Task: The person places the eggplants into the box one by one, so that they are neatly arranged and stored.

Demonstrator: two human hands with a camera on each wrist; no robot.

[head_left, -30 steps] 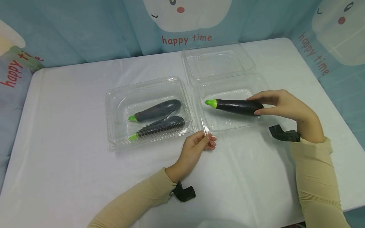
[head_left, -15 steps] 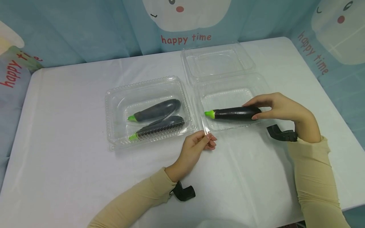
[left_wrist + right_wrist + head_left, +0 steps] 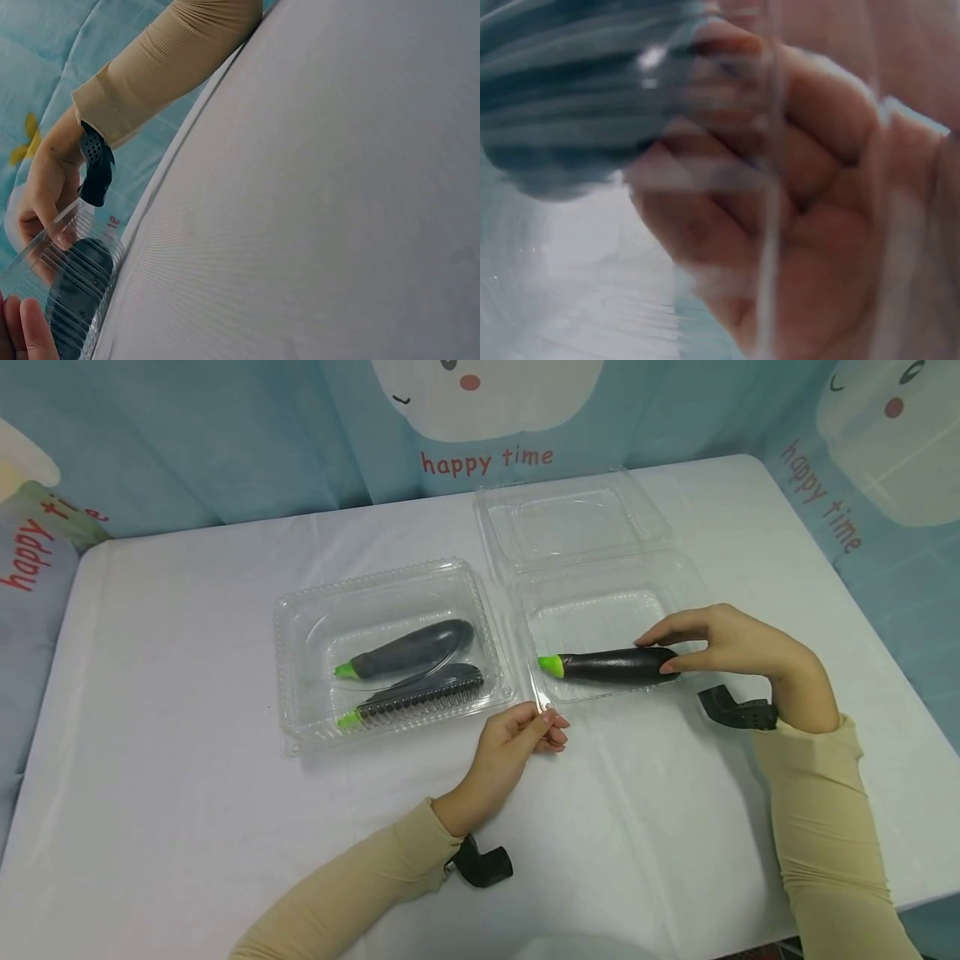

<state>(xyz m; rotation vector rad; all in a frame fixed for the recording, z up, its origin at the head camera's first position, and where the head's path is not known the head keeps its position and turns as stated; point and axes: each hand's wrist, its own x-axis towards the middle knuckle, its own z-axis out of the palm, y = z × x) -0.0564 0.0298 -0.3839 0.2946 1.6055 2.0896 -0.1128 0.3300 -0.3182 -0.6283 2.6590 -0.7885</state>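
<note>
An eggplant (image 3: 611, 666) with a green stem end lies along the front part of an open clear plastic clamshell box (image 3: 592, 610), stem pointing left. My right hand (image 3: 738, 643) holds its thick right end between thumb and fingers. In the right wrist view the dark eggplant (image 3: 577, 97) and curled fingers (image 3: 697, 217) show through the box's clear wall. My left hand (image 3: 506, 756) pinches the front left corner of the same box. The left wrist view has the eggplant (image 3: 79, 292) behind the ribbed wall, with left fingertips (image 3: 34, 330) at the lower left.
Left of the open box stands a closed clear box (image 3: 307, 635) with two eggplants (image 3: 420, 647) inside. The open box's lid (image 3: 573, 527) lies back behind it. A white cloth (image 3: 187, 793) covers the table, and a blue printed curtain (image 3: 247, 435) hangs behind.
My right hand has brought the eggplant down and toward the front of the open box, its stem end shifting nearer me. My left hand has stayed at the box's corner.
</note>
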